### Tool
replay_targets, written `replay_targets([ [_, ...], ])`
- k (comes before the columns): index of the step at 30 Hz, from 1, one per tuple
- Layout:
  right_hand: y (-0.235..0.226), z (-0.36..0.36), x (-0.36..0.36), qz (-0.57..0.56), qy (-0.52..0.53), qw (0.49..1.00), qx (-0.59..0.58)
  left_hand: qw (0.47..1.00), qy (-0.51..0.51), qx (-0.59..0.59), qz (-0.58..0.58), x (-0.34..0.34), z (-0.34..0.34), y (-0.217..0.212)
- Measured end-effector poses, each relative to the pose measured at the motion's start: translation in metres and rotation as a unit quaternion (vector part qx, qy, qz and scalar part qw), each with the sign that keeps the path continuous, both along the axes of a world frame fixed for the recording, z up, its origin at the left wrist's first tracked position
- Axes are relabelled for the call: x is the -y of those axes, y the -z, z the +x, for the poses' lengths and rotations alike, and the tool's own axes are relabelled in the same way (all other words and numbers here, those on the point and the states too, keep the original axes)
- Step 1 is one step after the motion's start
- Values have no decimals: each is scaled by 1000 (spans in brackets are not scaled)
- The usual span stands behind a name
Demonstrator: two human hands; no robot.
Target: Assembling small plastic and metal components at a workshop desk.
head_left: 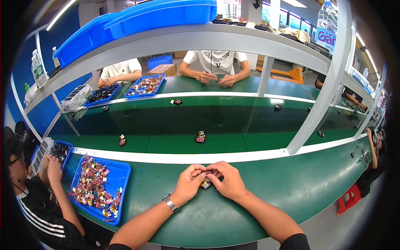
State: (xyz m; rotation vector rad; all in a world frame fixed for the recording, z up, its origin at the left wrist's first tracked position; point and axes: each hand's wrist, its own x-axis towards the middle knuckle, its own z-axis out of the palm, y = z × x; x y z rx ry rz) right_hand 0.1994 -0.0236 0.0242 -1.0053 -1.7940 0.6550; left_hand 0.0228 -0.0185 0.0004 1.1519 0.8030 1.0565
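Fingers (pixel 218 165) of left hand (pixel 186 184) and right hand (pixel 230 182) are curling almost closed, both pinching small dark electronic part (pixel 206 184) between thumbs and fingertips; exact contact points are hiding behind the fingers. Part is sitting just above or on green workbench (pixel 175 227), near front of wearer; cannot tell if touching. Metal watch (pixel 170 203) is circling left wrist. Blue tray (pixel 120 170) is lying left of the hands, holding a heap of small parts (pixel 92 183). Beyond white rail (pixel 175 157), two loose assemblies (pixel 201 136) are resting on green surface.
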Motion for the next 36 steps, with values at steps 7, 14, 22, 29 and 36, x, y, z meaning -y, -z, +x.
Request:
replay_targets([
  [7,5,-5,1,-55,18,998,-27,999,-19,-17,45,0,1,8],
  [14,7,-4,3,-25,24,997,-62,998,12,-15,58,-2,-2,9],
  [22,3,-4,6,-1,9,999,-45,998,22,1,52,-2,-7,8],
  [29,25,38,-68,-42,142,980,-131,996,-61,65,-1,1,3,-6],
  [36,40,113,-158,-91,381,920,-29,1000,8,-1,21,-4,3,0],
])
